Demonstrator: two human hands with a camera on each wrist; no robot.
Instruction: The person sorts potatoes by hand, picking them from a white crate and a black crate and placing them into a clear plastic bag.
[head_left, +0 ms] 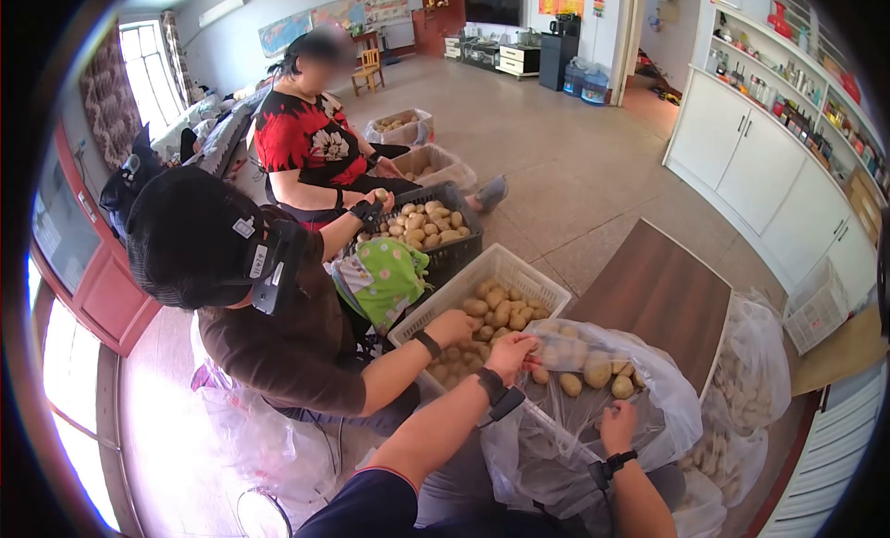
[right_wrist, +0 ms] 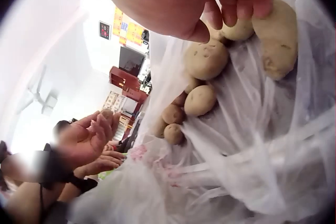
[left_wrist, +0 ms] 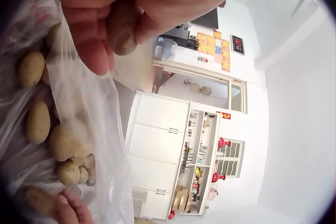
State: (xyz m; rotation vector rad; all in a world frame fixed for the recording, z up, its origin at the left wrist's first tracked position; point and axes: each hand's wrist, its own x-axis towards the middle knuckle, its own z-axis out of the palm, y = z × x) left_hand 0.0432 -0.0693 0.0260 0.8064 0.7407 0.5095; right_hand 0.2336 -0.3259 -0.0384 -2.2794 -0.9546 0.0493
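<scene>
Sorting, it seems: left hand (head_left: 510, 355) pinches a small potato (left_wrist: 124, 34) by the plastic bag (head_left: 675, 394); right hand (head_left: 618, 429), half-curled, has fingertips against a larger potato (right_wrist: 276, 43), grip unclear. Next probably calls for releasing the small one.

Brown potato (left_wrist: 124, 36): pinched, near plastic bag (left_wrist: 107, 134) | tan potatoes (left_wrist: 38, 122): clustered inside

Open air above the front potatoes (head_left: 622, 387), bag film (head_left: 564, 351) over rear ones, another person's forearm (head_left: 394, 387) leftward.
</scene>
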